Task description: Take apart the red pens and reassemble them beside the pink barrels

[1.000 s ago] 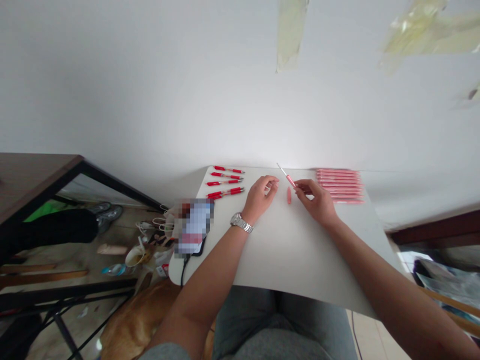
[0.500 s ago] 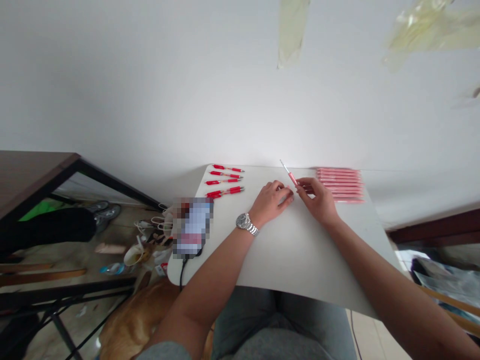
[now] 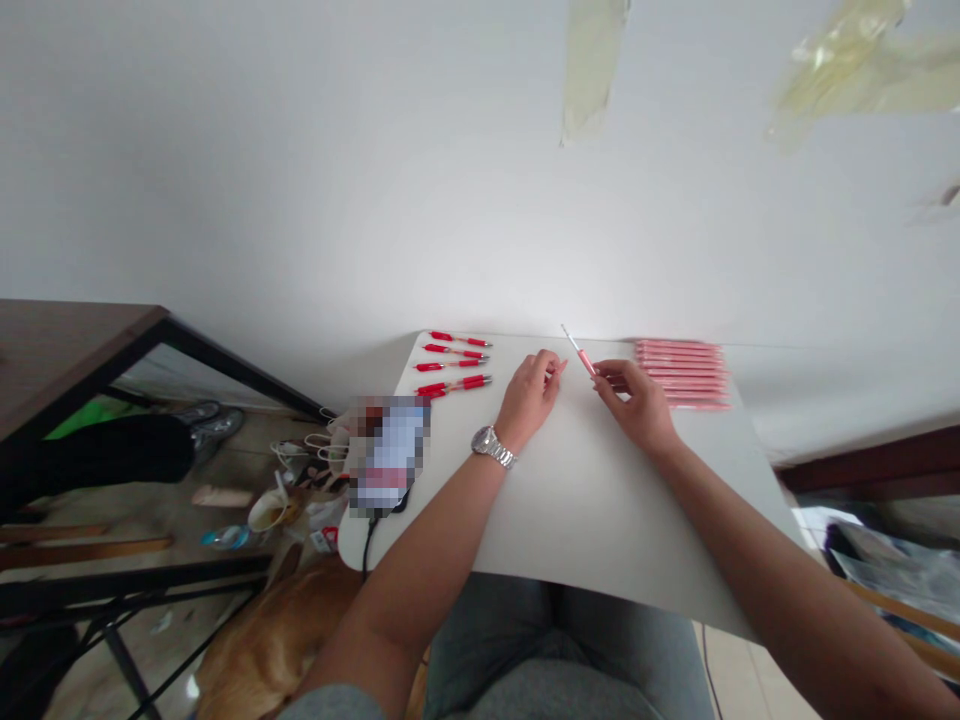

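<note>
My right hand [image 3: 634,400] is closed in a pinch on a thin pink pen [image 3: 581,354], whose white tip points up and to the left above the white table [image 3: 585,500]. My left hand [image 3: 529,395], with a metal watch on its wrist, is curled just left of that pen. Its fingertips pinch a small pink pen piece [image 3: 559,368] that barely shows. The two hands are a short gap apart near the table's far edge.
Several red pens [image 3: 454,362] lie in a column at the far left of the table. A stack of pink pens [image 3: 682,372] lies at the far right. A phone [image 3: 386,450] with a cable sits on the left edge. A tan dog [image 3: 277,640] lies below.
The pink piece that lay on the table between my hands is gone from the surface. My left hand reached right to it, closed, then drew back left. My right hand kept the pen nearly still.
</note>
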Demonstrator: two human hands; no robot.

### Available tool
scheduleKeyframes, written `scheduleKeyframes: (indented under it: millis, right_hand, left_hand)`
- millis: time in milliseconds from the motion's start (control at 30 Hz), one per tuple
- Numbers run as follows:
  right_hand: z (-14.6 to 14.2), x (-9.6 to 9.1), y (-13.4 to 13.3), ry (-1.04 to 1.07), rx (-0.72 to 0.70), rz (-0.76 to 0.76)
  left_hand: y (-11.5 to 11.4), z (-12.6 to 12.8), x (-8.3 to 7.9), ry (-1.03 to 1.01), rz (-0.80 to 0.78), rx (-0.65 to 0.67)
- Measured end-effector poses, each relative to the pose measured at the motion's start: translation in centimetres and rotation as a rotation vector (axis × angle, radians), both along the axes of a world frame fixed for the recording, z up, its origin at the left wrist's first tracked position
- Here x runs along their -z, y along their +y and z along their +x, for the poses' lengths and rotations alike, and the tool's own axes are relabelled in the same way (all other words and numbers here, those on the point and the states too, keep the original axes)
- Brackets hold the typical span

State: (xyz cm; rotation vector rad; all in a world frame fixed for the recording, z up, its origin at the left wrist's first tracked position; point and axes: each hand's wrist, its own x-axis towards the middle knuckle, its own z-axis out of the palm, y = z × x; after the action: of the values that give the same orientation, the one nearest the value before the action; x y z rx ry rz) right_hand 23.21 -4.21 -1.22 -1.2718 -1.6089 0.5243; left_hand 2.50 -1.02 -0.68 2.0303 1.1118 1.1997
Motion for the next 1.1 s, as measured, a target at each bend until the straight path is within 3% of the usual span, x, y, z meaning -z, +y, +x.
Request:
scheduleKeyframes:
  millis: [133, 333, 467, 700, 1100]
  right_hand:
    - [-0.1, 0.0, -0.1, -0.016, -0.025, -0.006]
    - [-0.2, 0.1, -0.2, -0.041, -0.09, 0.004]
    - [-0.2, 0.2, -0.2, -0.078, -0.142, -0.005]
    - [0.0, 0.4, -0.2, -0.149, -0.178, -0.052]
    - [0.0, 0.5, -0.1, -0.16, -0.184, -0.058]
  left_hand:
    - [0.8, -0.3, 0.2, -0.34, -0.188, -0.077]
    - [1.9, -0.4, -0.2, -0.882, -0.418, -0.058]
    - [2.1, -0.6, -0.9, -1.112, -0.532, -0.075]
    - [2.0, -0.9, -1.7, -1.224, -0.558, -0.066]
    - [2.1, -1.0, -1.7, -1.211, -0.56, -0.08]
